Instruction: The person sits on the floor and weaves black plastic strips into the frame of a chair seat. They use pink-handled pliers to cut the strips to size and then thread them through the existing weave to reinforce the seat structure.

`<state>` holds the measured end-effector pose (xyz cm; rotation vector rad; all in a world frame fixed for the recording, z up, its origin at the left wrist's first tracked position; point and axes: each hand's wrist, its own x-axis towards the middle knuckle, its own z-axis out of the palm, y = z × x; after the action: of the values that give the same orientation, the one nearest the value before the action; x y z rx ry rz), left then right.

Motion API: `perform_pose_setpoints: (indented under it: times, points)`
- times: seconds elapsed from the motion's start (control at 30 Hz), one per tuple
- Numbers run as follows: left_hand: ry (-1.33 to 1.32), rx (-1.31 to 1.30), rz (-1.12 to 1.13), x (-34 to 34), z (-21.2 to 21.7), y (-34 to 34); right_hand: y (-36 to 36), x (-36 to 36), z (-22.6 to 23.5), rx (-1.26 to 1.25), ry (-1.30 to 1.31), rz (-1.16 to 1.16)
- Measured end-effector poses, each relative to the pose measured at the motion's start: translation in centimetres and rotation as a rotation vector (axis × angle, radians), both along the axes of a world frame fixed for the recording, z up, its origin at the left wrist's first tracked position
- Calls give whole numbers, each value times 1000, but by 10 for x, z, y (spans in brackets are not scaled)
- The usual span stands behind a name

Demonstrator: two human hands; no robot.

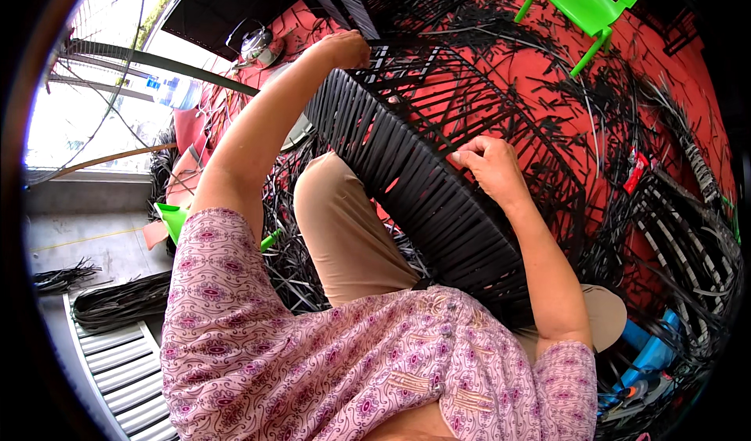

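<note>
A black frame wound with flat plastic strips [407,167] leans across my lap between my knees. Its near side is tightly wrapped, while looser strips cross its open part with gaps. At its far left corner my left hand [344,50] is closed, fingers curled down by the edge; what they hold is hidden. My right hand [494,169] is above the wrapped edge, thumb and forefinger pinched together. A thin dark strip seems to meet those fingertips, but I cannot make it out clearly.
Black strip scraps litter the red floor [626,120]. A green plastic chair [583,1] stands at the far right, a metal kettle [256,46] at the far left. Bundles of strips [680,237] lie right, near a blue tool [653,351]. Another strip bundle [117,304] lies left.
</note>
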<state>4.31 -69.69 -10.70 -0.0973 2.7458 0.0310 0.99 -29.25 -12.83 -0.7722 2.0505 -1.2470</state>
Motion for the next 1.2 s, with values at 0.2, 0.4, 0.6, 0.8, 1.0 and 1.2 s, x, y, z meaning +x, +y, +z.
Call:
perform_pose_setpoints:
  times: [0.2,0.4,0.6,0.8,1.0,1.2]
  points:
    - [-26,191,22,-1,3,-8,-9,5,-9,-81,84,-64]
    - [-21,257,90,-4,0,-25,-7,4,-7,-93,46,-13]
    - [-72,455,425,-8,18,-17,2,-5,11,-12,-6,63]
    - [13,401,395,-1,10,-29,9,-11,29,223,124,175]
    - [177,341,235,-2,3,-51,4,-3,12,103,23,55]
    - [319,139,318,6,-7,-39,8,-10,11,145,-23,103]
